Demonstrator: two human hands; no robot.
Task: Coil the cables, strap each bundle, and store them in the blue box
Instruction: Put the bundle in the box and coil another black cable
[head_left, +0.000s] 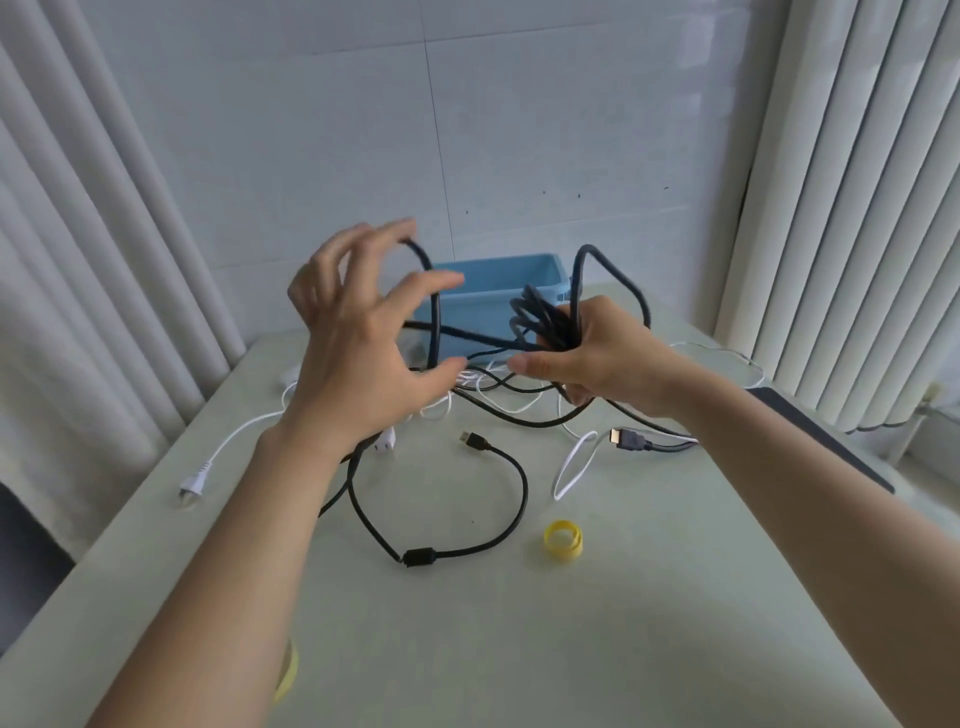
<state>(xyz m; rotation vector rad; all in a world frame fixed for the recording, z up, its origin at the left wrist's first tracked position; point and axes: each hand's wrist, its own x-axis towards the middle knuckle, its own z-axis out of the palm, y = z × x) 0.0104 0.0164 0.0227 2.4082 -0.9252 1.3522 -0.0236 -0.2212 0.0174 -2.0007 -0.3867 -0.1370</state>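
Gripping a bunch of black cable (537, 318) loops above the table (675, 597), the right hand (608, 358) is clenching round them. The left hand (353, 332) is hovering, fingers spread wide, one loop hanging off a fingertip. The box (483, 312) is sitting just behind the hands, a yellow strap (562, 541) lying nearer.

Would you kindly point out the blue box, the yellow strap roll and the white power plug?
blue box (483, 314), head view, front wall.
yellow strap roll (563, 554), head view, its rim.
white power plug (192, 486), head view, plug body.
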